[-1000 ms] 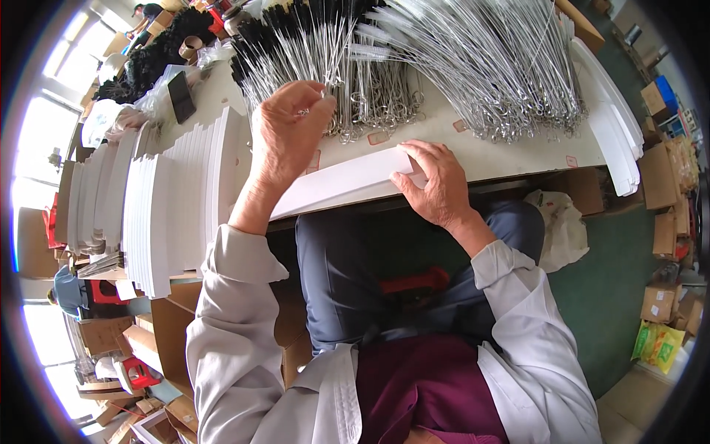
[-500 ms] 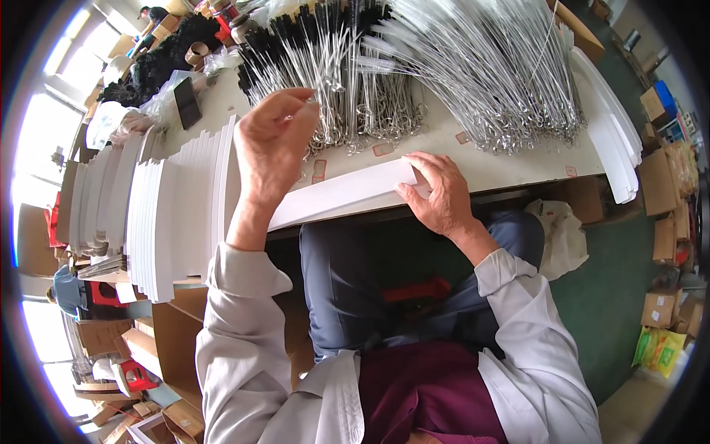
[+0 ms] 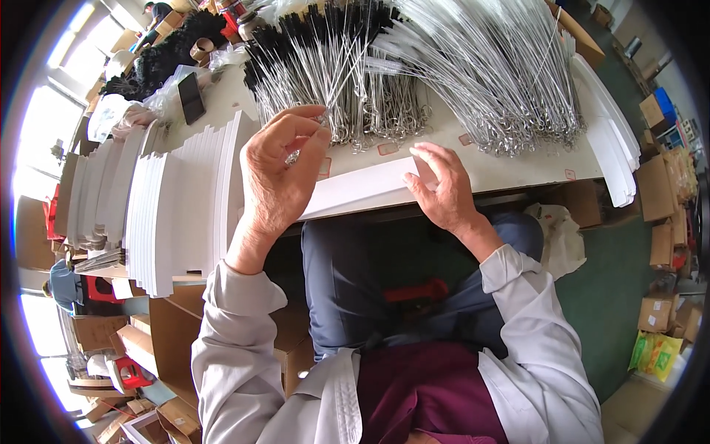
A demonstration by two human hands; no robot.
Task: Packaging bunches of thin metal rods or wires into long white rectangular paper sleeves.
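Note:
A long, narrow white box (image 3: 362,186) lies along the near edge of the table. My right hand (image 3: 450,194) is at its right end, with thumb and fingers on either side of that end. Over the box's left part, my left hand (image 3: 282,174) is closed in a pinch on the looped ends of thin wire brushes; how many is hidden. Just beyond it stands a dense heap of black-bristled wire brushes (image 3: 307,66), loops toward me. To its right lies a larger pile of white-bristled wire brushes (image 3: 492,81).
Rows of upright white boxes (image 3: 151,222) fill the table's left side. A dark phone (image 3: 191,98) lies behind them near plastic bags. More white strips (image 3: 610,140) lie at the right edge. Cardboard cartons (image 3: 174,348) stand below left.
My left hand has moved slightly right and toward me, and wire ends now show at its fingertips. My right hand has shifted a little right at the box's end, its fingers slightly looser.

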